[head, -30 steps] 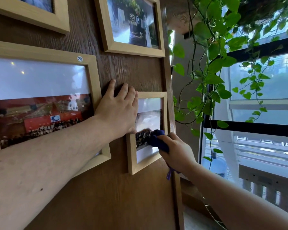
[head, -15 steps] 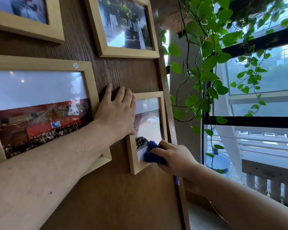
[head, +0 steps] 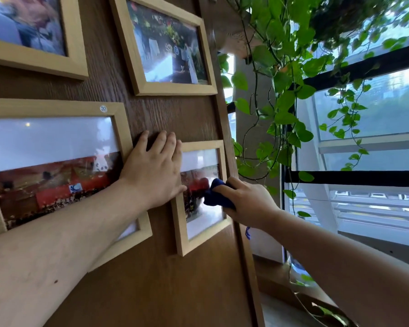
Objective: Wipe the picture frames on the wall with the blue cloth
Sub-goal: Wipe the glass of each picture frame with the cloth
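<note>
The right hand [head: 247, 201] presses a bunched blue cloth [head: 216, 194] against the glass of the small frame [head: 182, 234]. Just left of that grip, the left hand [head: 155, 171] lies flat (fingers spread) over the frame's upper left corner and the wood wall [head: 165, 116].

Four picture frames hang on a wood panel wall [head: 165, 279]. The upper left frame [head: 40, 60] sits above the large frame [head: 118, 128], which fills the left side. The upper middle frame [head: 172, 87] hangs right of the upper left one and above the small frame [head: 182, 234], which lies at the lower right, near the wall's right edge. Between the large and small frames the left hand [head: 155, 171] lies flat on the wall, overlapping the small frame's left edge. The right hand [head: 248, 201] presses the cloth [head: 216, 195] against the small frame's glass, right of the left hand. Right of the wall a trailing plant [head: 283, 90] hangs before the window [head: 376, 114].
</note>
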The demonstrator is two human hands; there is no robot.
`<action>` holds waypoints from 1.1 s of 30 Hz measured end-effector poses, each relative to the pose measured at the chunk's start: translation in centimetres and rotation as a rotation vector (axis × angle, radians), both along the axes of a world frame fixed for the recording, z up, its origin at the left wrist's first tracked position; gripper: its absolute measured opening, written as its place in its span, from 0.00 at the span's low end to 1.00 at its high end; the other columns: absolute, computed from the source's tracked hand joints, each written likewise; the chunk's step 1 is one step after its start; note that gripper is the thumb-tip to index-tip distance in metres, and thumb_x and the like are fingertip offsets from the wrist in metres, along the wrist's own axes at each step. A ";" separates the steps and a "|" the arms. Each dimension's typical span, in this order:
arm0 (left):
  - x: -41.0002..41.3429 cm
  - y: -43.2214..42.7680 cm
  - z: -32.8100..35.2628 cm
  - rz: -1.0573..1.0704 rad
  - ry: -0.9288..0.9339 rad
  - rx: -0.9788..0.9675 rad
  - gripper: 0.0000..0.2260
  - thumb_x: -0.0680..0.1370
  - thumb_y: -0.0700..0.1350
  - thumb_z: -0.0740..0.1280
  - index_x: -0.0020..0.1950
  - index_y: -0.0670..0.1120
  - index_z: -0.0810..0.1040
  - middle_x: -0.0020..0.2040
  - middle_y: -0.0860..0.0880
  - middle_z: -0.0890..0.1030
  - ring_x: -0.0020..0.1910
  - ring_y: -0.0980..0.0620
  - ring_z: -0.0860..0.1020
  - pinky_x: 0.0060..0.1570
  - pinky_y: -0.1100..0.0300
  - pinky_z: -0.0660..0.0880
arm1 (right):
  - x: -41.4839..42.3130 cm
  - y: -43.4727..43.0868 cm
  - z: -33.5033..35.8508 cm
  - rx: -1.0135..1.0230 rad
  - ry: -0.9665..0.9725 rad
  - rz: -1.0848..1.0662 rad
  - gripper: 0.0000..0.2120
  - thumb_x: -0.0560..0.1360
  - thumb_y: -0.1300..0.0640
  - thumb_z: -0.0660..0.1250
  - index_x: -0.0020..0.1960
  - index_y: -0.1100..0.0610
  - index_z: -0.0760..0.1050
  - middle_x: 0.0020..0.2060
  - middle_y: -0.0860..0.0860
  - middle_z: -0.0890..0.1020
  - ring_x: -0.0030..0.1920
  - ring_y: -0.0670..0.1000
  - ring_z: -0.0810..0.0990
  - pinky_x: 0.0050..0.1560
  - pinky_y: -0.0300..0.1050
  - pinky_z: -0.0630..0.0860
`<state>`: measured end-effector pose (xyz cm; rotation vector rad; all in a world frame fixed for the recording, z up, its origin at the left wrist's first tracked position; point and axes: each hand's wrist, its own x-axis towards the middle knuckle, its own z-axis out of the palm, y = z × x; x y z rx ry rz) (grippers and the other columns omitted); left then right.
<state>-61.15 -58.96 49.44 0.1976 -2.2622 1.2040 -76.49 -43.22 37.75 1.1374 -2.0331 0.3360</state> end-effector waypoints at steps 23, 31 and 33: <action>5.2 -1.6 13.8 -0.060 0.345 -0.123 0.37 0.74 0.66 0.52 0.72 0.40 0.63 0.72 0.38 0.67 0.72 0.39 0.62 0.70 0.41 0.57 | 4.7 -3.7 25.0 -0.533 0.251 0.112 0.21 0.73 0.49 0.65 0.65 0.46 0.69 0.55 0.51 0.75 0.44 0.57 0.78 0.36 0.45 0.70; 2.9 0.0 15.4 0.083 0.447 -0.093 0.42 0.71 0.72 0.45 0.75 0.45 0.56 0.75 0.41 0.61 0.75 0.42 0.56 0.72 0.36 0.49 | 3.2 -6.5 29.4 -0.548 0.265 0.230 0.23 0.73 0.53 0.65 0.67 0.47 0.67 0.56 0.54 0.74 0.47 0.56 0.76 0.38 0.45 0.66; 2.4 0.2 15.5 0.107 0.444 -0.099 0.43 0.70 0.73 0.46 0.76 0.45 0.55 0.76 0.41 0.60 0.75 0.42 0.55 0.72 0.36 0.49 | 2.7 -7.1 29.7 -0.518 0.281 0.231 0.23 0.74 0.52 0.65 0.68 0.47 0.66 0.57 0.54 0.73 0.49 0.56 0.75 0.37 0.45 0.66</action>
